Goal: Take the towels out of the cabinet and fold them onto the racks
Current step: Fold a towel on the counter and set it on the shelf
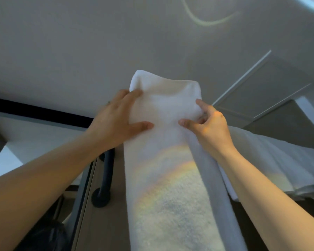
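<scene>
A long white towel [169,187] hangs folded over the black rack [105,171], running from its rounded top near the frame's middle down to the bottom edge. My left hand [116,116] lies flat on the towel's upper left side, fingers straight and thumb pressed across the front. My right hand [207,124] sits at the upper right side, with thumb and curled fingers pinching the towel's edge. The rack's top bar is hidden under the towel.
A second white towel [261,160] hangs to the right, behind my right forearm. The rack's round black wall mount [101,197] sits on a wooden panel at lower left. A black band [34,110] runs along the wall, and a panelled door [272,87] stands at right.
</scene>
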Tool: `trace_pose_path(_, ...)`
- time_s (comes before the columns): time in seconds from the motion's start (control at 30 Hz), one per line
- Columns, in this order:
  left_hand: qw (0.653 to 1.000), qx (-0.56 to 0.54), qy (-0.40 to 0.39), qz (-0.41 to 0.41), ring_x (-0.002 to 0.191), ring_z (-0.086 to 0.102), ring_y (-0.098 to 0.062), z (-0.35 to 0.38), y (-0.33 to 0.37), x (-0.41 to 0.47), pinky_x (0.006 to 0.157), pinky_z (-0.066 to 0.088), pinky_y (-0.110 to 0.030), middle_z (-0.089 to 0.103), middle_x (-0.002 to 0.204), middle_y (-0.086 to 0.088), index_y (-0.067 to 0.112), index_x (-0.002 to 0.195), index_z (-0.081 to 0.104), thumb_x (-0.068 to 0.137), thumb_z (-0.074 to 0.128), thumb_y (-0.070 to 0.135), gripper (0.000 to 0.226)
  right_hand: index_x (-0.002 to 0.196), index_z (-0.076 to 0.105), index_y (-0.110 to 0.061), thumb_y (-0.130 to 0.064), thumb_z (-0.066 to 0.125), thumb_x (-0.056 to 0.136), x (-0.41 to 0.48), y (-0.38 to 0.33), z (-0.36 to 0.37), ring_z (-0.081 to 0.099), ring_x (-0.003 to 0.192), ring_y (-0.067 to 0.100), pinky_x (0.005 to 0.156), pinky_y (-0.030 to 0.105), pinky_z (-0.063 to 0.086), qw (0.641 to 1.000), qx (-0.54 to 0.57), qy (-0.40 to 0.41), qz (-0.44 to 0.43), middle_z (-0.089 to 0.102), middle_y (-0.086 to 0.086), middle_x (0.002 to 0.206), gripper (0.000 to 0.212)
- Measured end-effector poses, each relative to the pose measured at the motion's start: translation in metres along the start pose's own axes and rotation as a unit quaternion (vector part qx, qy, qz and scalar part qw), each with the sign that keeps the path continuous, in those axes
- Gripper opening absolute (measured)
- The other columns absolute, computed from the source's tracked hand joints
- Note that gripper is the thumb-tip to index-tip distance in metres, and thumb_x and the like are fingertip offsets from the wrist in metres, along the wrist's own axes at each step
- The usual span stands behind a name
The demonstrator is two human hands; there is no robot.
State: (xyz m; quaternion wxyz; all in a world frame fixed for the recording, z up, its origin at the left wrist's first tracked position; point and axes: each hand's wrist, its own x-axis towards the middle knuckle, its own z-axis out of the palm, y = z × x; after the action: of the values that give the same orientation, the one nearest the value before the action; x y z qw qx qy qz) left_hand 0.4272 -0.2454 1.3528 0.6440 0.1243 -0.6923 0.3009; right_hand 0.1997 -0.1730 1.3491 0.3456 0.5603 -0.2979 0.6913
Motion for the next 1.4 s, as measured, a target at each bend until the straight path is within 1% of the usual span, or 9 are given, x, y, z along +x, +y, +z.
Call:
trace_pose_path(0.1, 1.000, 0.018, 0.001, -0.021, 0.112, 0.049, -0.019, 0.000, -0.002, 0.009, 0.084, 0.034, -0.027, 0.046, 0.135, 0.006, 0.028, 0.141, 0.040, 0.073, 0.066, 0.063, 0.081, 0.144, 0.048, -0.013, -0.034, 0.081, 0.078, 0.012, 0.005, 0.006, 0.042, 0.065, -0.001, 0.062, 0.012, 0.039, 0.999, 0.007, -0.030, 0.008, 0.041, -0.014, 0.073, 0.076)
trace_pose_path(0.2, 0.998, 0.046, -0.017, -0.044, 0.096, 0.048, -0.012, -0.004, -0.004, 0.011, 0.079, 0.037, -0.029, 0.055, 0.124, 0.005, 0.029, 0.131, 0.051, 0.069, 0.063, 0.071, 0.076, 0.141, 0.052, -0.017, -0.053, 0.068, 0.084, 0.013, 0.010, 0.005, 0.053, 0.116, 0.017, 0.101, 0.032, 0.042, 0.988, -0.132, -0.083, 0.007, 0.052, 0.004, 0.122, 0.069)
trace_pose_path(0.3, 0.993, 0.104, -0.018, -0.048, 0.096, 0.056, -0.020, -0.006, -0.007, 0.011, 0.078, 0.041, -0.033, 0.062, 0.113, 0.004, 0.031, 0.120, 0.056, 0.069, 0.056, 0.076, 0.068, 0.128, 0.063, -0.025, -0.068, 0.048, 0.087, 0.007, 0.011, 0.003, 0.038, 0.135, 0.027, 0.103, 0.037, 0.038, 0.954, -0.282, -0.092, -0.042, 0.033, 0.006, 0.148, 0.061)
trace_pose_path(0.53, 0.980, 0.184, -0.041, -0.070, 0.089, 0.053, -0.021, -0.002, -0.008, 0.023, 0.072, 0.033, -0.031, 0.059, 0.105, 0.003, 0.031, 0.107, 0.056, 0.068, 0.039, 0.087, 0.071, 0.145, 0.040, -0.028, -0.059, 0.030, 0.098, 0.012, 0.004, 0.009, 0.033, 0.142, 0.021, 0.118, 0.047, 0.013, 0.925, -0.309, -0.207, -0.079, 0.042, 0.000, 0.153, 0.057)
trace_pose_path(0.67, 0.981, 0.169, -0.055, -0.081, 0.087, 0.050, -0.016, -0.001, -0.006, 0.028, 0.073, 0.035, -0.031, 0.046, 0.112, 0.007, 0.026, 0.102, 0.060, 0.070, 0.040, 0.085, 0.070, 0.103, 0.049, -0.026, -0.067, 0.024, 0.095, 0.017, -0.006, 0.014, 0.045, 0.130, 0.029, 0.112, 0.050, 0.025, 0.928, -0.304, -0.210, -0.053, 0.057, 0.008, 0.136, 0.048)
trace_pose_path(0.83, 0.989, -0.021, 0.086, -0.115, 0.084, 0.055, -0.010, 0.000, -0.002, -0.014, 0.065, 0.039, -0.025, 0.049, 0.116, 0.009, 0.025, 0.116, 0.050, 0.074, 0.067, 0.064, 0.060, 0.086, 0.044, -0.026, -0.073, 0.024, 0.091, 0.015, -0.009, 0.020, 0.051, 0.121, 0.029, 0.106, 0.047, 0.032, 0.931, -0.305, -0.195, -0.051, 0.063, 0.007, 0.120, 0.051)
trace_pose_path(1.0, 0.955, -0.191, -0.047, -0.220, 0.073, 0.068, -0.011, -0.006, 0.003, -0.058, 0.060, 0.056, -0.032, 0.071, 0.081, 0.007, 0.020, 0.086, 0.068, 0.059, 0.054, 0.078, 0.066, 0.083, 0.040, -0.029, -0.080, 0.019, 0.083, 0.017, -0.010, 0.018, 0.051, 0.123, 0.030, 0.106, 0.050, 0.033, 0.926, -0.315, -0.203, -0.045, 0.062, 0.009, 0.124, 0.055)
trace_pose_path(1.17, 0.974, -0.152, 0.005, -0.170, 0.133, 0.038, -0.020, -0.009, 0.001, -0.041, 0.102, 0.041, -0.041, 0.037, 0.142, 0.004, 0.028, 0.071, 0.068, 0.079, 0.068, 0.051, 0.024, 0.102, 0.050, -0.025, -0.083, 0.008, 0.072, 0.018, -0.010, 0.017, 0.046, 0.131, 0.028, 0.109, 0.046, 0.030, 0.925, -0.313, -0.211, -0.052, 0.057, 0.007, 0.136, 0.078)
trace_pose_path(1.4, 0.980, -0.141, 0.002, -0.143, 0.109, 0.053, -0.010, -0.007, -0.008, -0.022, 0.074, 0.036, -0.015, 0.045, 0.138, 0.013, 0.020, 0.082, 0.072, 0.086, 0.066, 0.043, 0.024, 0.097, 0.051, -0.024, -0.072, 0.017, 0.089, 0.029, -0.012, 0.013, 0.050, 0.126, 0.029, 0.105, 0.043, 0.037, 0.920, -0.302, -0.247, -0.025, 0.057, 0.013, 0.133, 0.060)
